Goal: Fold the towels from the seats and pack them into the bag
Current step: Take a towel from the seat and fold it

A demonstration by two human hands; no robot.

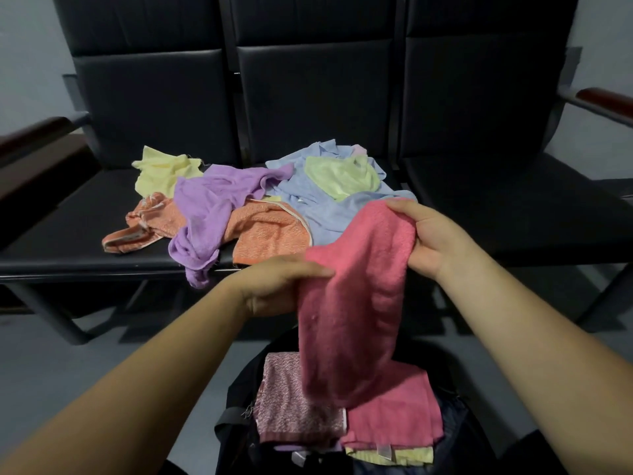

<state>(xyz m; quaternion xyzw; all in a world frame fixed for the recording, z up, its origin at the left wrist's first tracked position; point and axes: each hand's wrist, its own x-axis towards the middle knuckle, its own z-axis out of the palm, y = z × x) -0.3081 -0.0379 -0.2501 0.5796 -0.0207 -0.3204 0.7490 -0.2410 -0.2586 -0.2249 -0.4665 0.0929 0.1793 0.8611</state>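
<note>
Pink towel (356, 303), left hand (274, 286), right hand (433, 234) (gripping)

Running dim and soft, catching most light on the left hand (274, 286), the right hand (435, 241) and the pink towel (356, 286) between them. Sinking to near black beyond the hands, across the seats (513, 207). Darkening below them, over the bag (239, 399). Bowing the armrests (34, 132) outward to either side. Blurring detail slightly.

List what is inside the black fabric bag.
In the black fabric bag: folded mauve patterned towel, folded pink terry towel, pale yellow towel edge beneath. The hanging pink towel, held by left hand and right hand, covers part; deeper layers are hidden.
</note>
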